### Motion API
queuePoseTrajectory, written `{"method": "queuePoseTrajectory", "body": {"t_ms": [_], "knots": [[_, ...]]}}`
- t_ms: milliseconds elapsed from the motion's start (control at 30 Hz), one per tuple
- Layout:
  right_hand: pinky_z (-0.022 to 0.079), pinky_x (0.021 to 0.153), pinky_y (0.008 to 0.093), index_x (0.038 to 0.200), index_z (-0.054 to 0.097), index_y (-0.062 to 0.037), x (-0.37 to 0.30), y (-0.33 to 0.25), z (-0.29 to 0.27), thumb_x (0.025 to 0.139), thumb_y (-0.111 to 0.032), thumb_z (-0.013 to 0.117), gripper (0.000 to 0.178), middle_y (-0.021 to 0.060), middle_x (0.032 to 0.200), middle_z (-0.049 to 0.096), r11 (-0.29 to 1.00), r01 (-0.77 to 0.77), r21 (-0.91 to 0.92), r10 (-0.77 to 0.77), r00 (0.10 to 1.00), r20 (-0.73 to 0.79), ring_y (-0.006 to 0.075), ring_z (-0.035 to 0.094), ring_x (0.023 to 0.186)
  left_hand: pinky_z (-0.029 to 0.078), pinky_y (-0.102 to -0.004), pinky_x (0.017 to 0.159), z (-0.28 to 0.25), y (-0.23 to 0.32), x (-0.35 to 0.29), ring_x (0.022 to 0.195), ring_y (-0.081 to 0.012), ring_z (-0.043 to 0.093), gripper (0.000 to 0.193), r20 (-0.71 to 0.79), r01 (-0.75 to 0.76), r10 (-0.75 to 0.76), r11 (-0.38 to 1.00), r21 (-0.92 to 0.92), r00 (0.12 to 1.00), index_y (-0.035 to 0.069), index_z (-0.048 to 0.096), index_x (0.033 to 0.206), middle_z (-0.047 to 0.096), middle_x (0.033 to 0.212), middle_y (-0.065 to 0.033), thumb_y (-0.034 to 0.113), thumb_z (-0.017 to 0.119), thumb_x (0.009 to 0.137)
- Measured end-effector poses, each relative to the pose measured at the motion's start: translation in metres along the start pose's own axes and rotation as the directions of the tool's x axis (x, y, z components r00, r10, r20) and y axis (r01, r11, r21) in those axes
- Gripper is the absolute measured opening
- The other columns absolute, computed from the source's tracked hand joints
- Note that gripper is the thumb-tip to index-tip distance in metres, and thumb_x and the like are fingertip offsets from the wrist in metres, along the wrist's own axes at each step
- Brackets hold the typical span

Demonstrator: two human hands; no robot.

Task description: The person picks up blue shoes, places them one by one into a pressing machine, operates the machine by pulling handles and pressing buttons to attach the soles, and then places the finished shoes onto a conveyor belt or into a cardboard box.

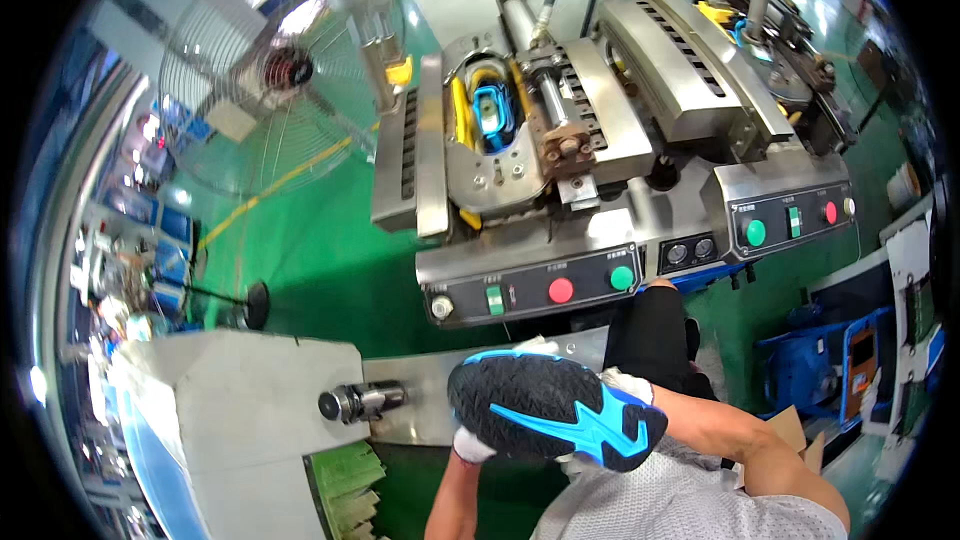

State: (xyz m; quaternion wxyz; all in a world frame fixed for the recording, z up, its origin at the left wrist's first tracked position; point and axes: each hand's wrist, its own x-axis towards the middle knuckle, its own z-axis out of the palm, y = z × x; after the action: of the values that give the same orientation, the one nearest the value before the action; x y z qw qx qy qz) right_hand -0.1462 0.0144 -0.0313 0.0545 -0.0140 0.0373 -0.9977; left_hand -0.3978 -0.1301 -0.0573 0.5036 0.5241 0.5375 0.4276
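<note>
A shoe [520, 405] with a black and bright blue sole is held up in front of me, its sole toward the view. My left hand [472, 445], in a white glove, grips it from below at its left part, with most fingers hidden behind the shoe. At its right end my right hand [628, 386], also gloved in white, is closed on the upper edge. A bit of white [537, 345] shows above the sole; whether it is glove or shoe I cannot tell. Beyond stands a metal shoe press [495, 185] with a blue piece [491, 112] in its opening.
Buttons line the press's control panel [530, 290]; a second panel [790, 220] sits to the right. A dark metal cylinder [362, 402] lies by the pale table [250, 400] on the left. A large fan [285, 70] stands at the far left. Blue equipment [805, 370] is at right.
</note>
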Motion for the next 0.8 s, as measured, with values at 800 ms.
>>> {"method": "queuePoseTrajectory", "body": {"t_ms": [800], "knots": [[0.046,0.115,0.0445,0.161,0.026,0.0045,-0.161,-0.005,0.074,0.074,-0.033,0.095,0.118,0.0163,0.156,0.048,0.366,0.710,-0.602,-0.920,0.179,-0.348,0.0284,0.054,0.137,0.047,-0.0474,0.109,-0.116,0.211,0.496,0.129,-0.0434,0.060,0.089,-0.489,0.435,0.096,0.332,0.837,0.867,-0.007,0.048,0.138,0.059,0.140,-0.0315,0.053,0.079,0.081]]}}
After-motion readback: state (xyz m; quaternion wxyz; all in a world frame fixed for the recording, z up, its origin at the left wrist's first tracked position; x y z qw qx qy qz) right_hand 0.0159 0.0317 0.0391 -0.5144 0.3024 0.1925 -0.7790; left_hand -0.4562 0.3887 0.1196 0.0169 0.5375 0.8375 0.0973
